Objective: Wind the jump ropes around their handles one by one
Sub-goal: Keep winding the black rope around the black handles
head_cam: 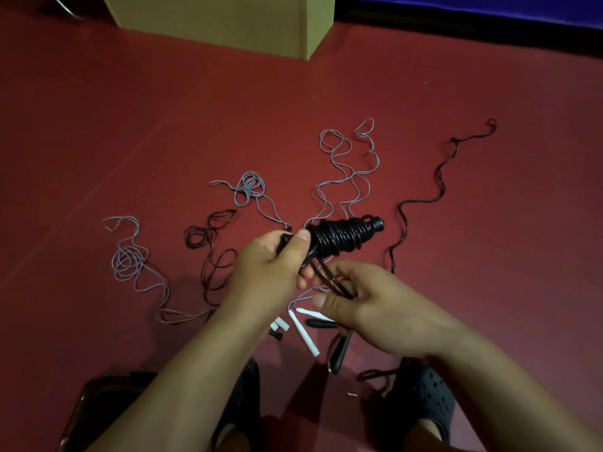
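The person crouches over the dark red floor with both hands raised in front of them, working on 1 black jump rope whose thin glossy cord is already coiled thickly round its paired black handles. The left hand grips the near end of that bundle, thumb laid along the top, and I'd say it is held level like this so the handles act as a spool while the other hand feeds cord. The right hand pinches the last doubled loop of black cord between thumb and fingers just below the bundle, keeping it taut; my guess is it is about to be tucked or wrapped as the final turn.

The bundle sits in the air between the hands, above the floor, its knobbed far end pointing away to the right. The wraps are tight and stacked in a fat cone, thicker near the left hand, tapering towards the knob.

On the floor beyond lie loose grey cords in wavy tangles, another slack black cord to the right, and a dark tangle at left. White tapered handles rest just below the hands, apparently waiting their turn. A tan cardboard box stands further back.
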`<action>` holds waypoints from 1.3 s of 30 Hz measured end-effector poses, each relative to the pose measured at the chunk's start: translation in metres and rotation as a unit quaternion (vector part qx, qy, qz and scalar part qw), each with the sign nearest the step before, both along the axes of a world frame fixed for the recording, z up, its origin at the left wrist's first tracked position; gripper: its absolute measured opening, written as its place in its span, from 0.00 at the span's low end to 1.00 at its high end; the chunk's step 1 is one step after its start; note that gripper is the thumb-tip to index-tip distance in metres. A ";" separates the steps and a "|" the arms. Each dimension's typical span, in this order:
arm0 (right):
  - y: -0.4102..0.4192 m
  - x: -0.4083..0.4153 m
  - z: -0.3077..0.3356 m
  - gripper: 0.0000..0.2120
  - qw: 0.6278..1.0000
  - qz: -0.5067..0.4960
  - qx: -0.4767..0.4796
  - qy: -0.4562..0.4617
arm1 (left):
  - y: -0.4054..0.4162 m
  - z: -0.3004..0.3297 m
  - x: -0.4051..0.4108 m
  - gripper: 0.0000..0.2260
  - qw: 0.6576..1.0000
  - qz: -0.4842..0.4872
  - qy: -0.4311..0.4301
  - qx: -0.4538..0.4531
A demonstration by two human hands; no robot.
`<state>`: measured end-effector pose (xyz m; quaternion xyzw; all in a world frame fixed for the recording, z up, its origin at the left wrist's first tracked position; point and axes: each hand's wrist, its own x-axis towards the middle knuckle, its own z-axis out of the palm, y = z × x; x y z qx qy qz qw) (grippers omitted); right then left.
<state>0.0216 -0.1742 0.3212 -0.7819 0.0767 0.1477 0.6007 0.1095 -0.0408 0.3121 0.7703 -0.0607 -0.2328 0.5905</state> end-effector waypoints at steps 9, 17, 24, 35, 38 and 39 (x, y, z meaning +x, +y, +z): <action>0.006 0.000 0.007 0.17 0.997 -0.058 -0.060 0.003 | 0.008 -0.002 0.008 0.13 0.975 0.006 -0.194 0.111; 0.007 -0.006 0.014 0.20 0.954 -0.146 -0.246 -0.088 | 0.015 -0.003 0.016 0.15 0.964 0.024 -0.228 0.134; 0.004 -0.009 0.008 0.04 0.935 -0.153 -0.278 -0.159 | 0.020 -0.008 0.019 0.14 0.954 0.031 -0.234 0.184; -0.010 -0.006 0.007 0.02 0.919 -0.229 -0.284 -0.147 | 0.019 -0.005 0.010 0.09 0.946 -0.225 -0.162 0.165; -0.013 -0.004 0.007 0.03 0.935 -0.242 -0.232 -0.118 | 0.019 -0.003 0.007 0.12 0.943 -0.261 -0.146 0.144; -0.013 -0.004 0.008 0.03 0.938 -0.243 -0.219 -0.112 | 0.020 -0.003 0.006 0.13 0.939 -0.272 -0.152 0.145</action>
